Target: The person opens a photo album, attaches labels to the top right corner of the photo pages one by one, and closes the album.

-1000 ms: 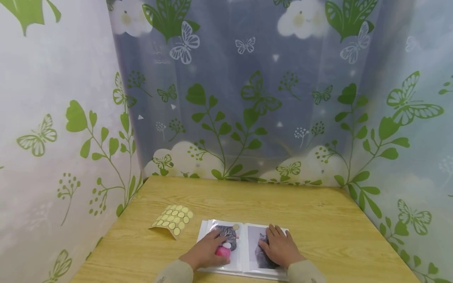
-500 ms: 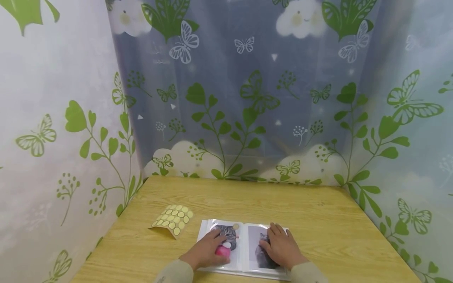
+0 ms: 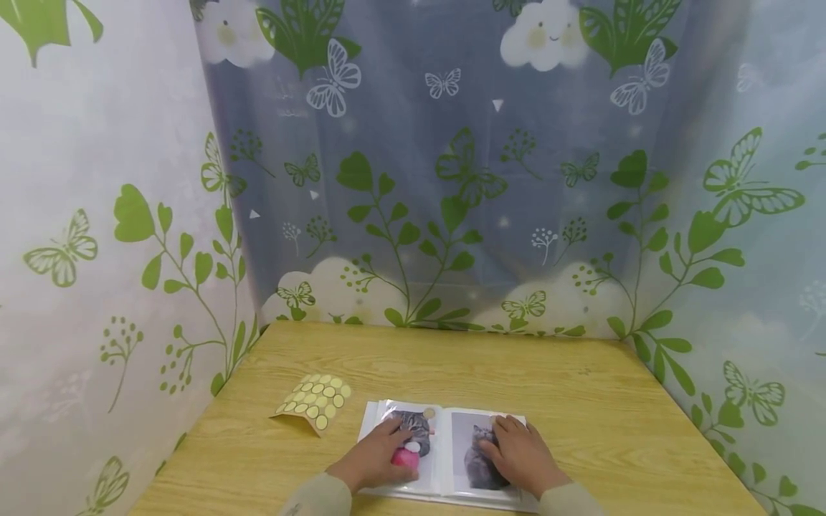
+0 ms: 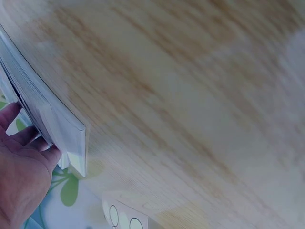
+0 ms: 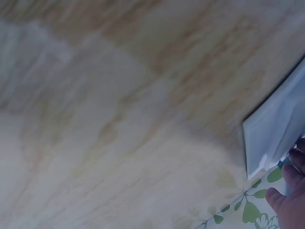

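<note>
An open photo album (image 3: 442,459) with clear sleeves lies flat at the near middle of the table. Its left page shows a striped cat photo (image 3: 419,428) with a pink shape below and a round tan sticker (image 3: 429,413) at the top. A grey cat photo (image 3: 479,466) fills the right page. My left hand (image 3: 374,456) rests on the left page, partly covering its picture. On the right page's outer part rests my right hand (image 3: 528,455), fingers extended. Both wrist views show the album's edge beside the fingers; neither hand is seen gripping anything.
A bent sheet of round yellow stickers (image 3: 316,399) stands arched on the wooden table (image 3: 613,423), left of the album. Leaf-and-butterfly printed curtains (image 3: 413,179) enclose the table at the back and both sides.
My right hand has slid slightly right and towards me across the right page, uncovering more of the grey cat. The left hand has stayed in place.
</note>
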`<control>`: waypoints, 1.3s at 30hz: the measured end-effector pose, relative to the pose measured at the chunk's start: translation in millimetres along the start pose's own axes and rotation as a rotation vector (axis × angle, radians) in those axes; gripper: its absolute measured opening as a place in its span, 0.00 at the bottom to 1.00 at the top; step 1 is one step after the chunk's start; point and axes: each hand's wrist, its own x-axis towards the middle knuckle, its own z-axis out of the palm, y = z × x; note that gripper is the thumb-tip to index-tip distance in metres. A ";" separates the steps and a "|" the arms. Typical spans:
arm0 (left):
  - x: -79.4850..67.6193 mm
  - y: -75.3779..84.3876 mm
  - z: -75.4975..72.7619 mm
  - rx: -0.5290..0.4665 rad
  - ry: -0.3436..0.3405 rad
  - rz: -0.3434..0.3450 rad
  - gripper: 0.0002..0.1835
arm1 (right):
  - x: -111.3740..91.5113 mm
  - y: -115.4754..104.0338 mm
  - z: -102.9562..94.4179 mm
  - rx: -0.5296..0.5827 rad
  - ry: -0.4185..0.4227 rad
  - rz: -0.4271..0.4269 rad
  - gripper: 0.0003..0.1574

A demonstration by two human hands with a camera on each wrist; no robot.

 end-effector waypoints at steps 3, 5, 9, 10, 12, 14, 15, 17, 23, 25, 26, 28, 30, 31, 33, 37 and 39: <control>-0.4 0.7 0.1 -0.002 -0.003 -0.006 0.41 | -1.0 1.1 1.0 -0.005 -0.007 -0.001 0.35; -0.6 1.5 -0.2 -0.002 -0.004 -0.007 0.41 | -1.8 1.7 1.3 -0.003 -0.012 -0.002 0.36; -0.9 2.1 -1.6 0.002 -0.007 -0.007 0.41 | -4.0 3.0 1.7 0.011 -0.021 -0.003 0.37; -1.0 2.0 -1.8 0.004 -0.008 -0.006 0.41 | -4.7 3.1 1.6 0.015 -0.021 -0.004 0.37; -1.2 1.8 -2.1 0.005 -0.008 -0.008 0.41 | -6.0 3.0 0.8 0.022 -0.024 -0.003 0.37; -0.7 1.1 -1.6 0.011 -0.005 -0.004 0.41 | -7.0 3.4 0.9 0.024 -0.015 -0.007 0.37; -0.4 0.7 -1.2 0.013 -0.004 -0.005 0.41 | -7.3 3.9 1.2 0.026 -0.011 -0.010 0.36; -0.1 0.1 0.0 0.011 -0.002 -0.006 0.41 | -7.9 4.6 1.2 0.027 -0.008 -0.015 0.36; 0.7 -1.3 2.0 0.015 0.005 -0.006 0.41 | -7.7 7.3 -0.6 0.029 -0.047 -0.011 0.36; 1.0 -2.0 2.5 0.018 0.007 -0.004 0.41 | -7.5 8.2 -2.0 0.029 -0.063 -0.012 0.36; 1.1 -2.3 2.6 0.018 0.009 -0.004 0.41 | -7.4 8.6 -2.7 0.027 -0.070 -0.012 0.36; 1.4 -2.9 2.9 0.021 0.011 -0.001 0.41 | -7.3 9.5 -3.7 0.023 -0.082 -0.015 0.35; 1.6 -3.3 3.1 0.020 0.011 -0.001 0.42 | -7.1 10.3 -3.9 0.019 -0.087 -0.017 0.34; 1.6 -3.4 3.1 0.020 0.009 -0.002 0.42 | -7.1 10.6 -3.7 0.017 -0.086 -0.017 0.34; 1.8 -3.7 3.7 0.020 0.006 -0.003 0.42 | -7.0 10.9 -2.7 0.016 -0.076 -0.021 0.33; 2.1 -4.1 4.5 0.021 0.007 -0.002 0.42 | -7.4 9.9 -0.6 0.019 -0.039 -0.032 0.31; 2.1 -4.2 4.6 0.021 0.007 -0.002 0.42 | -7.5 9.1 0.4 0.019 -0.024 -0.037 0.29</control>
